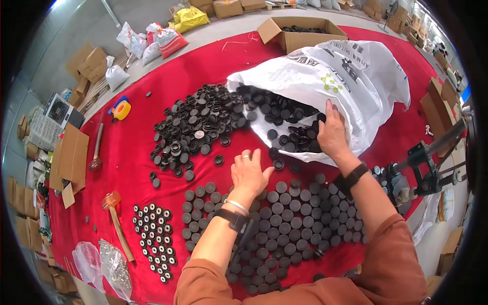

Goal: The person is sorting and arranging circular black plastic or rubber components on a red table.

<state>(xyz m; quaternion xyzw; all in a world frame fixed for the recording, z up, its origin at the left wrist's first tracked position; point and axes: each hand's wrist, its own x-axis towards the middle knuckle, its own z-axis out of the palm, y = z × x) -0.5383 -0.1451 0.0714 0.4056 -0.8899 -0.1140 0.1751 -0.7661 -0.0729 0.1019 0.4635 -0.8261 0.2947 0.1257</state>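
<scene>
A white woven sack (pixel 373 96) lies on its side with its mouth toward the left, and black round caps (pixel 282 109) fill the opening. My right hand (pixel 333 133) rests at the near lip of the mouth, fingers stretched along the sack beside the caps. Left of the sack spreads a loose heap of black caps (pixel 190 124). Over the red cloth (pixel 127 168), just short of that heap, my left hand (pixel 249 173) hovers with its fingers apart, holding nothing. Closer to me, many black caps (pixel 284 218) stand in packed rows, partly hidden by my left forearm.
At the left lie a mallet with an orange head (pixel 111 200), a dark-headed mallet (pixel 95 163), yellow tape (pixel 121 110) and a bag of small metal parts (pixel 116 269). Black parts with pale centres (pixel 155 236) form rows. A metal hand press (pixel 424 165) stands right; an open carton (pixel 305 38) sits behind.
</scene>
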